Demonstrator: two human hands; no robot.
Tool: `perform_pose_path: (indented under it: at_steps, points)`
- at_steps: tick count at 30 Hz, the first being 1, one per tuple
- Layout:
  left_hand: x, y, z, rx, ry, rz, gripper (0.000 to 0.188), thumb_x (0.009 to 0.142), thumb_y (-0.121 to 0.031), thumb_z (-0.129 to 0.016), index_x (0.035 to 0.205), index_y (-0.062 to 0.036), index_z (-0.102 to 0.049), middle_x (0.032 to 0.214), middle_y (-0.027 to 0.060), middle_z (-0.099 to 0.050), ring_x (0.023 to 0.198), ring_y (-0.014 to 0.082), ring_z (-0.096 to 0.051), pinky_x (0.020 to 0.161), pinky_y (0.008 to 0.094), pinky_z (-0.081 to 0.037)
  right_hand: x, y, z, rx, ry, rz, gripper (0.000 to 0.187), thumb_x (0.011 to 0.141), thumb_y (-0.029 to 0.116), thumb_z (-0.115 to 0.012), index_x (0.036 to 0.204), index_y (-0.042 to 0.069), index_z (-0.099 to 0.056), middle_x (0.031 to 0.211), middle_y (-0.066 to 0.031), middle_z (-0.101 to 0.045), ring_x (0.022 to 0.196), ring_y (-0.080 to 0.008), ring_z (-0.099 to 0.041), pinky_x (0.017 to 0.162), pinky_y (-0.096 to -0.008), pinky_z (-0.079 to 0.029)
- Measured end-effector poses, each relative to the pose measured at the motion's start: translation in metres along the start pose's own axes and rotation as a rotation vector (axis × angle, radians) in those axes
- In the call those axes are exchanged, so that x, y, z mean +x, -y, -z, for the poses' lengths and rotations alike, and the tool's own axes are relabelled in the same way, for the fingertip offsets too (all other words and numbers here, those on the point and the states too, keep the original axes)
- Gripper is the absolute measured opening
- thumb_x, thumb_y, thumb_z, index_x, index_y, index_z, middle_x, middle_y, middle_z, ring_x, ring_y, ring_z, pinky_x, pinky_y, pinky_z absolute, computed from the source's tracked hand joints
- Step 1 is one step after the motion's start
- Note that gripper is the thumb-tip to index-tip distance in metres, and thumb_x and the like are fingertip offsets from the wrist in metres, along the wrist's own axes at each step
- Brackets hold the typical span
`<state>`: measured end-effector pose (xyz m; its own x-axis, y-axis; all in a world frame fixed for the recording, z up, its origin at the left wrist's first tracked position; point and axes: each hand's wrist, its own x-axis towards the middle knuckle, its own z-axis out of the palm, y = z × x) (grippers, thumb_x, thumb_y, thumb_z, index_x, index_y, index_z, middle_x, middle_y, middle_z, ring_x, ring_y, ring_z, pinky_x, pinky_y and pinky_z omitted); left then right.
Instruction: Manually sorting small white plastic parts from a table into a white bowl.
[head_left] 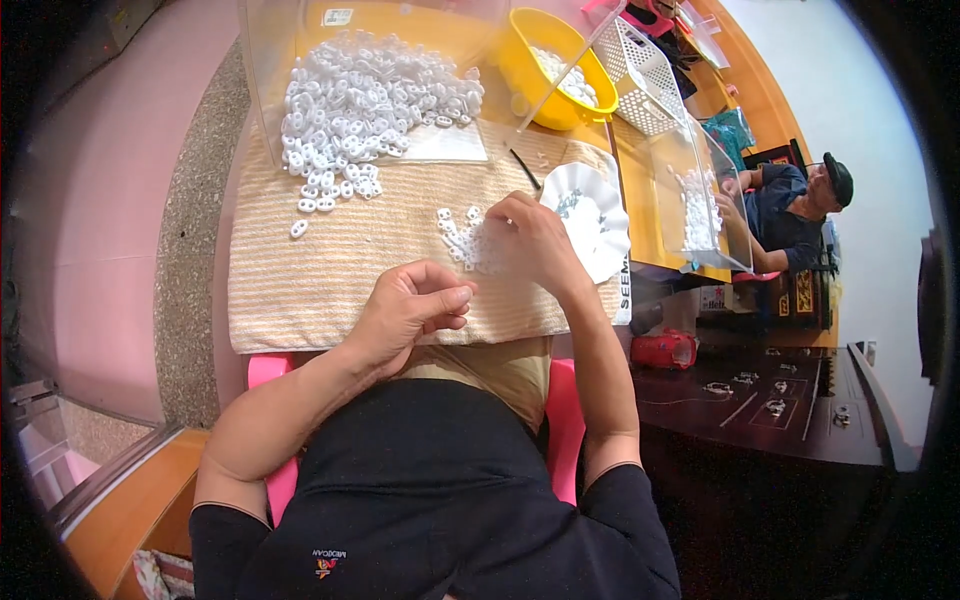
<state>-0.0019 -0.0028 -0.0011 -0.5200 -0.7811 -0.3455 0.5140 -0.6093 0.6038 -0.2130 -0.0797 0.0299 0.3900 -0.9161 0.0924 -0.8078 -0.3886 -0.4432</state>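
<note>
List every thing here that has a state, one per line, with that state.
Left hand: curled over the striped towel, fingers pinched; what it grips is hidden.
Right hand: fingertips down on a small cluster of white plastic pieces.
Big pile of white pieces: loose, spread on the towel's far end.
Yellow bowl: upright, holding white pieces.
White scalloped dish: upright, a few small dark bits in it.
White basket: tilted.

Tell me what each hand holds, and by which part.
The left hand is curled with thumb against fingertips; anything pinched there is too small to make out. The right hand rests fingertips on the small cluster of white plastic ring pieces on the striped beige towel, gripping nothing visible.
</note>
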Motion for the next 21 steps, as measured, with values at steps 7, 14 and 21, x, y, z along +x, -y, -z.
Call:
perform_pose_path:
  at_steps: [7,14,21]
  points:
    - [0.002,0.001,0.000,0.005,-0.026,-0.007,0.009,0.087,-0.008,-0.067,0.092,-0.0042,-0.060,0.098,0.0087,-0.067,0.076,0.0103,-0.063,0.069,0.0236,-0.056,-0.017,0.014,0.001,0.217,-0.096,-0.077,0.008,0.084,0.005,-0.061,0.091,0.001,-0.062,0.085,-0.0166,-0.063,0.080,-0.0332,-0.062,0.070,-0.0376,-0.048]
    - [0.002,0.002,-0.003,-0.011,-0.093,-0.124,0.015,0.088,-0.011,-0.067,0.099,-0.0034,-0.061,0.085,0.0029,-0.064,0.071,0.0095,-0.061,0.068,0.0220,-0.054,-0.042,0.049,-0.011,0.710,0.017,-0.160,0.013,0.090,0.010,-0.062,0.094,-0.003,-0.064,0.078,-0.0070,-0.063,0.064,-0.0106,-0.059,0.059,-0.0242,-0.049]
    - [0.002,0.006,-0.002,-0.043,-0.052,-0.150,0.014,0.090,-0.010,-0.064,0.101,-0.0028,-0.061,0.090,0.0059,-0.067,0.079,0.0125,-0.065,0.072,0.0231,-0.055,-0.052,0.048,-0.025,0.931,0.002,-0.113,0.012,0.092,0.008,-0.060,0.096,-0.003,-0.063,0.081,-0.0050,-0.064,0.074,-0.0102,-0.060,0.066,-0.0241,-0.050]
